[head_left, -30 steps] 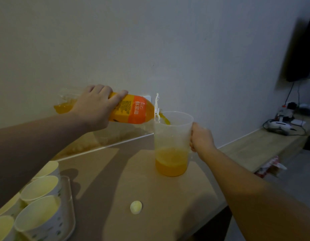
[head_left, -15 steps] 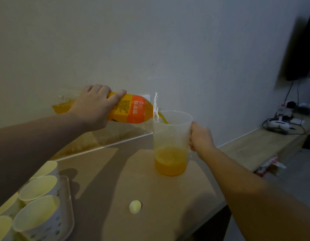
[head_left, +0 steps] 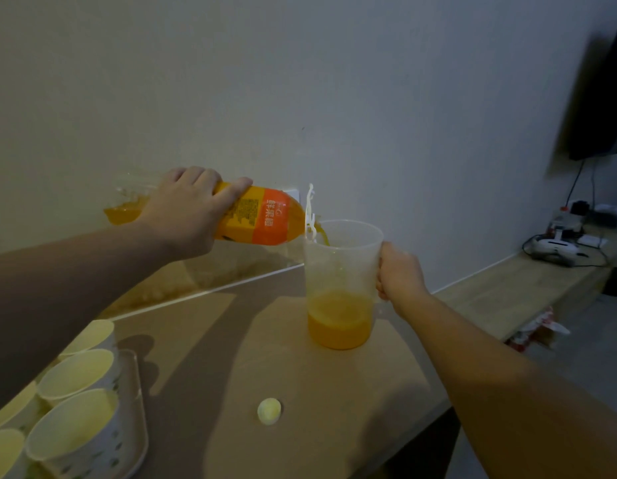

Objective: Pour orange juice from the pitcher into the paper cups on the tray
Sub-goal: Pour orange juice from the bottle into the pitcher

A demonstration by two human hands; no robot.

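The left hand (head_left: 186, 216) grips the bottle (head_left: 255, 216) lying almost level, its mouth over the pitcher (head_left: 341, 285), whose handle the right hand (head_left: 398, 276) holds, while the paper cups (head_left: 75, 375) wait at the bench's left edge.

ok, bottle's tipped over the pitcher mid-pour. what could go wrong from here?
1. The bottle mouth sits right at the pitcher rim, so the stream could slip outside onto the table.
2. The left hand grips the bottle near its base; a wobble could splash.
3. The bottle cap lies loose near the table edge and might get knocked off.
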